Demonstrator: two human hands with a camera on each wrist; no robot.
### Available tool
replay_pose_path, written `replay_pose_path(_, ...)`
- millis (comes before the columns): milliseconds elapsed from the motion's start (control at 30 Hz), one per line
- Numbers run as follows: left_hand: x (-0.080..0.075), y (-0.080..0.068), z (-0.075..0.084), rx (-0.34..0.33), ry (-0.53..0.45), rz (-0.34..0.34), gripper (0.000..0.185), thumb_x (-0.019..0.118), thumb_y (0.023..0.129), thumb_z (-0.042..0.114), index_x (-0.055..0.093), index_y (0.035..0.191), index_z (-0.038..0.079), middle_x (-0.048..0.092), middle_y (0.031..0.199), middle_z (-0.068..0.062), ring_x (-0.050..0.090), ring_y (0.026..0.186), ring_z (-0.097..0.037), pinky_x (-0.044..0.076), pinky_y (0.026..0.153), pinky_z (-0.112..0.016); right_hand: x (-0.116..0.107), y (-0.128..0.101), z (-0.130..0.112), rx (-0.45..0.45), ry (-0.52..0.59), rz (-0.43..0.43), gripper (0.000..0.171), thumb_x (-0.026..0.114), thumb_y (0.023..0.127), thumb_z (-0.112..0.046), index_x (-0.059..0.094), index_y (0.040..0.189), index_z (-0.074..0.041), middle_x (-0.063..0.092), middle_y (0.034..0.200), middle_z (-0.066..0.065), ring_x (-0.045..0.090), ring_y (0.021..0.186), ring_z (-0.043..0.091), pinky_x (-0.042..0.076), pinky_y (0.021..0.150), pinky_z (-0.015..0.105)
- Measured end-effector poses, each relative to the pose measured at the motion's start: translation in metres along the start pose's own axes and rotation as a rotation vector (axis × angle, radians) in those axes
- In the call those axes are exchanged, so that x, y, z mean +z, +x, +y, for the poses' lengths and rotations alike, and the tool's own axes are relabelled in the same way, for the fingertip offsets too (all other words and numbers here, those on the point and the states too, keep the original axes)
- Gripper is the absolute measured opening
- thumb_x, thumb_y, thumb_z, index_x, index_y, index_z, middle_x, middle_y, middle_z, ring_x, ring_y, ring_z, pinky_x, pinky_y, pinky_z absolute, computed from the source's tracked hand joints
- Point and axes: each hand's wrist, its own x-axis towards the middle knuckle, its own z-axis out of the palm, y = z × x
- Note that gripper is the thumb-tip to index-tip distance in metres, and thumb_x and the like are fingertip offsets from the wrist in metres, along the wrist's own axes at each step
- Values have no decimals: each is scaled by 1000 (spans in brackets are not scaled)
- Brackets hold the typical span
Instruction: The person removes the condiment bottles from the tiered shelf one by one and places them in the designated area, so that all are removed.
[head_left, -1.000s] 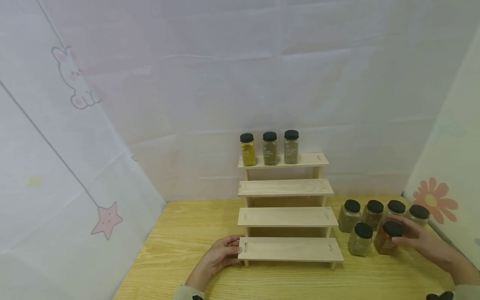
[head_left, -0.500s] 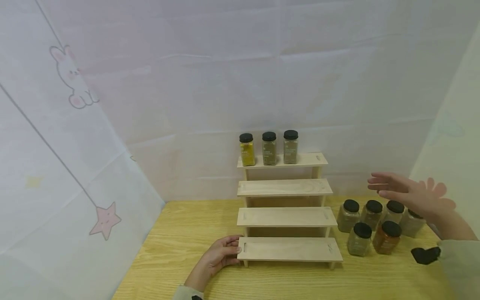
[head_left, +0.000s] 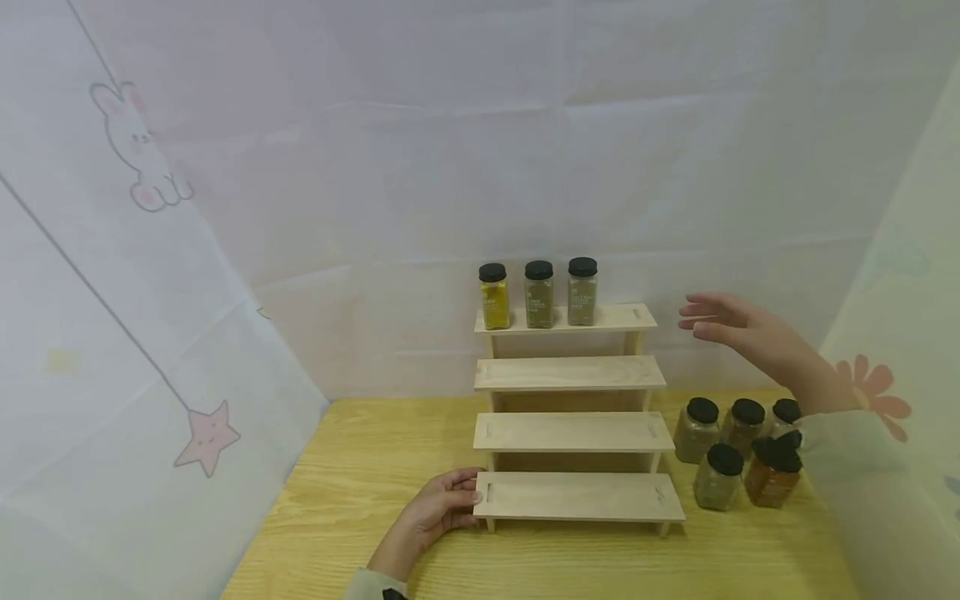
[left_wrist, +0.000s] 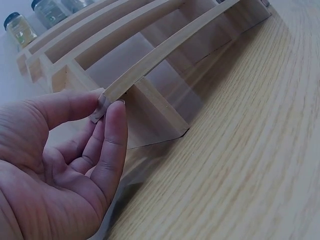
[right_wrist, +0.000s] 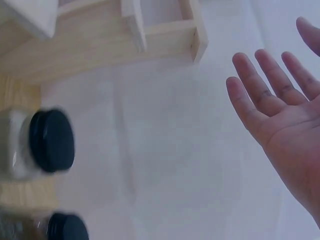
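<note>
A pale wooden stepped rack stands on the table. My left hand holds the left end of its lowest step. In the left wrist view the thumb and forefinger of that left hand pinch the plank's corner. My right hand hovers in the air right of the top step, fingers straight, palm bare. It shows the same open palm in the right wrist view. Three black-lidded spice jars stand on the top step. An orange-brown jar stands on the table below the right arm.
Several more black-lidded jars cluster on the yellow wooden table right of the rack. A jar lid shows in the right wrist view. White sheets with a rabbit, a star and a flower wall in the table.
My right hand let go of the orange-brown jar and rose up and to the left, holding nothing. The left hand and the rack stayed put.
</note>
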Motion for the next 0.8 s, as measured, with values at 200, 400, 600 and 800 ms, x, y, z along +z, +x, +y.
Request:
replay_pose_path(200,0,1,1,-4,-10,-1,67,70,91,4,40,149,-8,62,115,-10,69,91,-18,61,72,-28,6,29,-16,-14,64,9,61,59,103,-36,35,157,-23,50,152,9,56,128,8,44,93,10)
replay_pose_path(400,-1,1,2,-1,-11,-11,67,69,92,4,38,149,-9,62,116,-11,70,92,-19,61,72,-28,19,58,-28,-35,155,2,64,62,102,-33,35,157,-16,46,154,12,56,130,13,47,95,14)
replay_pose_path(600,-2,1,2,0,-15,-19,67,69,92,4,37,150,-9,63,116,-11,70,92,-19,61,72,-27,36,80,-42,-23,264,-5,65,63,102,-28,34,157,-9,41,156,16,50,136,32,47,110,39)
replay_pose_path(800,-1,0,3,-6,-16,-28,68,68,93,4,36,151,-9,63,117,-10,69,93,-18,61,72,-27,47,94,-50,1,316,10,63,63,102,-21,34,156,-8,42,155,15,47,138,32,40,114,48)
